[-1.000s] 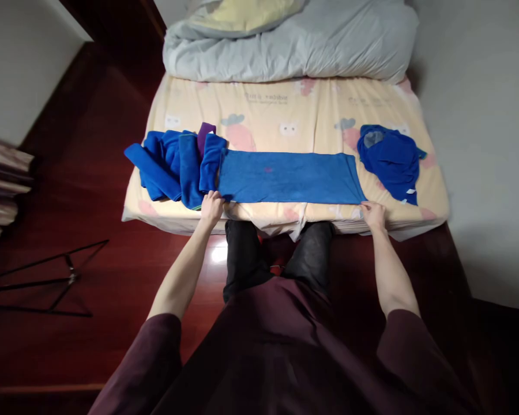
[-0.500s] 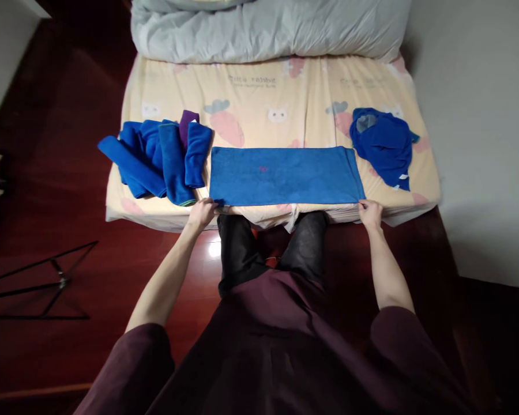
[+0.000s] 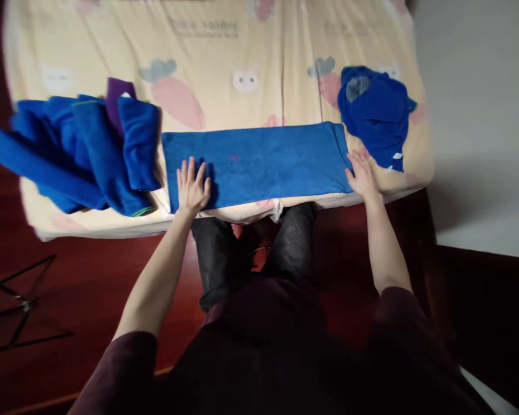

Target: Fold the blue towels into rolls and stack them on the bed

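A blue towel (image 3: 263, 158), folded into a long flat strip with a small red mark, lies along the near edge of the bed. My left hand (image 3: 192, 187) is over its left end, palm down with fingers spread. At the right end, my right hand (image 3: 362, 176) is open too, its fingers by the towel's short edge and partly on the sheet. Neither hand grips the cloth. To the left lies a group of rolled blue towels (image 3: 90, 153) with a purple piece (image 3: 117, 101) among them. A crumpled blue cloth (image 3: 378, 118) with white tags rests at the right.
The bed (image 3: 225, 55) has a cream sheet printed with carrots and rabbit faces. A pale wall (image 3: 476, 115) rises along the right side. On the dark red floor (image 3: 95, 300) at left stands a black folding stand (image 3: 25, 304).
Both hands have let go of the towel's near corners and opened; the left moved onto the cloth, the right up beside its end. The camera view has come closer and tilted down.
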A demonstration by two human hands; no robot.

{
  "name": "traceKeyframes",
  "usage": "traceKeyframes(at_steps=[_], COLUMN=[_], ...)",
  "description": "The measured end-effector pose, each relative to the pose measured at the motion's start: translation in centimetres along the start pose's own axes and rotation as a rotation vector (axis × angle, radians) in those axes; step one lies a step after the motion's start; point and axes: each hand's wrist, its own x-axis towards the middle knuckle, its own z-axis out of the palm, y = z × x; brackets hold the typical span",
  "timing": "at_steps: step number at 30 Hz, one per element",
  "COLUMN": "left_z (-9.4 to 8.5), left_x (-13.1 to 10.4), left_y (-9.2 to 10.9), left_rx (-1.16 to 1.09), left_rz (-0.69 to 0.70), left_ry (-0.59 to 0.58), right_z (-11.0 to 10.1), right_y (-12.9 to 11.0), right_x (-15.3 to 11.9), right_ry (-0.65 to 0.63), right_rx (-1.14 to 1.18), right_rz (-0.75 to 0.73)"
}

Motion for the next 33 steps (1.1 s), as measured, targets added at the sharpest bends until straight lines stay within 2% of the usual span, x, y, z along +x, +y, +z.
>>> traceKeyframes(at_steps=[4,8,10,12,15,17,18,20,22,23,26,28,30,31,33], left_z=[2.0,2.1,2.0,1.9,1.8,1.7,1.7,1.6,1.5,1.5,1.4,1.4,1.4,1.4,1.4], left_x=[-0.4,-0.6,-0.5,-0.5,-0.4,-0.3,-0.3,-0.3,-0.3,-0.4,-0.4,-0.5,-0.4,-0.4,-0.4], left_y=[-0.5,-0.8,-0.7,-0.6,-0.4,-0.3,-0.2,-0.1,0.0,0.0,0.1,0.2,0.3,0.3,0.4], left_rx=[-0.012,0.013,0.025,0.038,0.055,0.049,0.043,0.030,0.021,0.019,0.024,0.038,0.046,0.046,0.044], left_rz=[-0.076,-0.086,-0.101,-0.113,-0.132,-0.143,-0.145,-0.144,-0.136,-0.130,-0.125,-0.128,-0.128,-0.125,-0.117], left_ry=[0.016,0.030,0.026,0.024,0.009,0.001,0.000,-0.004,-0.006,-0.005,0.002,-0.007,-0.009,-0.006,0.000], right_z=[0.3,2.4,3.3,3.5,3.1,2.7,2.7,3.1,4.2,5.1,8.5,10.8,12.2,12.5,12.2], right_y=[2.6,3.6,4.5,6.4,9.3,9.3,8.2,3.6,-3.5,-7.6,-18.7,-23.5,-25.4,-25.2,-23.1], right_x=[4.8,10.7,13.9,17.1,20.9,22.0,21.9,20.0,15.9,13.2,4.7,0.8,-0.8,-0.9,-0.3], right_ry=[0.133,-0.043,-0.111,-0.112,-0.038,0.017,0.039,0.072,0.060,0.027,-0.104,-0.179,-0.216,-0.225,-0.233], right_rx=[-0.194,-0.256,-0.260,-0.227,-0.037,0.080,0.102,0.070,-0.009,-0.027,0.009,-0.025,-0.067,-0.074,-0.050], right_rz=[0.206,0.119,0.171,0.228,0.089,-0.041,-0.066,-0.022,0.075,0.053,-0.205,-0.305,-0.330,-0.323,-0.290])
